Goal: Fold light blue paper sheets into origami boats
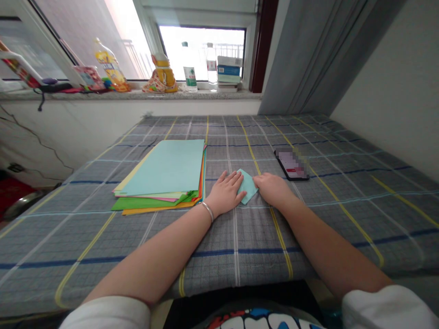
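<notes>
A small piece of folded light-blue paper (247,187) lies on the checked cloth between my hands. My left hand (224,192) rests flat over its left side, fingers stretched out, with a silver bangle on the wrist. At the paper's right corner, my right hand (274,189) is closed, its thumb and fingertips pinching the edge. The folds under my left palm are hidden. To the left of my hands lies a stack of coloured paper sheets (168,167), with a light-blue sheet on top and green, orange and yellow edges showing below.
A phone (291,164) lies right of my hands on the grey checked cloth (164,242). Behind, the windowsill (137,95) carries an orange drink bottle (111,66), a white-and-green tube (190,78), a clear bottle (211,64) and stacked boxes (229,71). A grey curtain (302,55) hangs at the right.
</notes>
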{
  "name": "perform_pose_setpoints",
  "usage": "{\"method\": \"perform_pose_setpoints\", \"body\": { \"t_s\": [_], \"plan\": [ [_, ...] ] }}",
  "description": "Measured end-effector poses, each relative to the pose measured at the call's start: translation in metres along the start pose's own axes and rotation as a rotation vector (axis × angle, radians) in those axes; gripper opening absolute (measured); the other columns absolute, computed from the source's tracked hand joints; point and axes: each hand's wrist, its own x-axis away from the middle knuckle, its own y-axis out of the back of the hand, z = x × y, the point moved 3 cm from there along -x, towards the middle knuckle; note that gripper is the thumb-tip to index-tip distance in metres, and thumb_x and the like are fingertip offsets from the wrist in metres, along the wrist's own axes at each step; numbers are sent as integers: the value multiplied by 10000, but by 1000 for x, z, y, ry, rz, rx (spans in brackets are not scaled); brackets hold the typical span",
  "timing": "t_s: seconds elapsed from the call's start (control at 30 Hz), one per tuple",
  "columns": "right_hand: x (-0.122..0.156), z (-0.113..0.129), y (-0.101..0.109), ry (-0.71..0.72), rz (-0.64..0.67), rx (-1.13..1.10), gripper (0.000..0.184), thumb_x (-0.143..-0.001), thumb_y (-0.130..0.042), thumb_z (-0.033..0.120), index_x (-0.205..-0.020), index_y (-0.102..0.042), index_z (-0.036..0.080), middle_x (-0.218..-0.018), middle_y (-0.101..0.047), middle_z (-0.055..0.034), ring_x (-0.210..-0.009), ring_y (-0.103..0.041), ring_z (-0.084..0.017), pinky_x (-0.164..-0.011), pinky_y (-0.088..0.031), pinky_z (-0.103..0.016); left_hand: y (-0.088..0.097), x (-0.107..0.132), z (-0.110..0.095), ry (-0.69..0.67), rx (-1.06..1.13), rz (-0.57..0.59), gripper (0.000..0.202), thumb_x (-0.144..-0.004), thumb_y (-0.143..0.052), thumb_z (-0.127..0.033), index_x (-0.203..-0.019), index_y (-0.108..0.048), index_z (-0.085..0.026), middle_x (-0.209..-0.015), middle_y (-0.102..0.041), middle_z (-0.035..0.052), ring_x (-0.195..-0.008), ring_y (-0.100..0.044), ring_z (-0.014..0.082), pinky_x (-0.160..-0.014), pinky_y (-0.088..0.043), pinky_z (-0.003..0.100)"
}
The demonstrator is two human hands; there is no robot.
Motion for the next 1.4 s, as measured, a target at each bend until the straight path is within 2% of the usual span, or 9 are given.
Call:
{"method": "perform_pose_setpoints", "body": {
  "t_s": [0.13,0.27,0.37,0.57,0.7,0.93,1.1,1.27,1.4],
  "plan": [
    [0,-1,-4,-29,-38,-60,239,-867,-437,132,-969,-650,170,-1005,-700,-94,-966,-606,-223,-819,-434,-312,-4,-1,0,3,-11,38,606,-971,-294,-467,-1442,-324,-88,-1514,-311,127,-1404,-281,230,-1144,-205,397],
    [-6,0,-17,57,-93,-215,417,-884,-446,226,-1282,-536,140,-1315,-579,-93,-1191,-518,-216,-1025,-367,-348,-5,-2,0,13,-18,50,613,-966,-301,-479,-1438,-330,-89,-1515,-300,144,-1392,-303,244,-1131,-230,401],
    [-11,1,-31,91,-67,-269,483,-883,-416,226,-1351,-477,123,-1409,-492,-98,-1314,-408,-216,-1103,-293,-379,-5,-3,-1,9,-20,50,604,-964,-301,-482,-1426,-350,-97,-1510,-311,148,-1376,-329,255,-1109,-261,406],
    [-18,0,-38,31,-51,-326,523,-875,-408,241,-1374,-446,91,-1420,-476,-115,-1360,-339,-237,-1120,-266,-399,-2,-9,1,-6,-35,60,569,-952,-328,-442,-1394,-395,-90,-1482,-370,151,-1312,-401,279,-1055,-322,415],
    [-21,-1,-37,0,-49,-334,511,-873,-414,235,-1368,-451,110,-1363,-531,-125,-1349,-350,-231,-1099,-285,-416,2,-19,0,4,-45,58,472,-920,-388,-374,-1287,-498,-97,-1431,-442,156,-1246,-456,280,-1017,-354,416],
    [-23,-2,-39,-25,-71,-361,474,-880,-415,246,-1332,-484,123,-1368,-524,-119,-1350,-347,-234,-1101,-281,-420,-4,-36,6,29,-24,-12,401,-903,-385,-301,-1218,-535,-105,-1339,-540,130,-1189,-488,261,-1003,-373,413],
    [-24,-2,-43,37,-26,-356,526,-905,-351,254,-1416,-398,137,-1480,-403,-62,-1403,-254,-260,-1147,-207,-445,-12,-35,13,16,33,11,470,-937,-323,-276,-1356,-426,-90,-1429,-450,128,-1373,-316,239,-1138,-205,459],
    [-25,-4,-46,73,12,-288,556,-950,-253,319,-1481,-291,160,-1528,-313,-44,-1422,-212,-261,-1156,-192,-455,-13,-30,15,30,47,93,536,-967,-272,-335,-1445,-302,-95,-1492,-362,122,-1406,-272,227,-1149,-193,463],
    [-21,-7,-46,79,34,-241,562,-950,-246,313,-1482,-289,137,-1528,-305,-59,-1419,-225,-260,-1152,-215,-434,-10,-22,16,25,43,141,544,-980,-239,-346,-1463,-276,-97,-1518,-309,103,-1420,-238,223,-1158,-174,453]
  ]
}}
